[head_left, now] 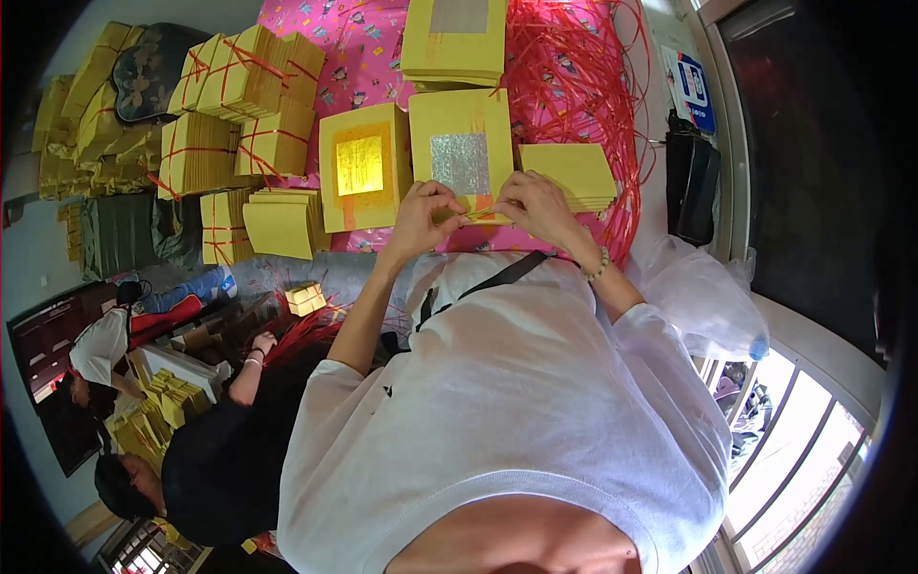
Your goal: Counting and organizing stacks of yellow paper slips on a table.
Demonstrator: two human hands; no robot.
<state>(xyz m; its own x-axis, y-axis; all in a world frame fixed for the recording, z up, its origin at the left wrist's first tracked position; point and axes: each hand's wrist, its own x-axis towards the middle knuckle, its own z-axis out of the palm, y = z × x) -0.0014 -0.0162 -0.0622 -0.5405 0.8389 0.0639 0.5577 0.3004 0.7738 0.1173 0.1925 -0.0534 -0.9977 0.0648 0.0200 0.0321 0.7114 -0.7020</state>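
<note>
Yellow sheet (475, 209) pinched by fingers of left hand (421, 218) and right hand (537, 206); two foil-faced stacks (459, 158) ahead.

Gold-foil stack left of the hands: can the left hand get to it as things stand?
Probably yes. The gold-foil stack lies just beside the left hand with nothing between them, though its fingers are pinching the silver-foil sheet.

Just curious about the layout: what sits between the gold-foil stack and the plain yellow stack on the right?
In the head view, a yellow paper stack with a silver foil square lies between the gold-foil stack and the plain yellow stack.
</note>
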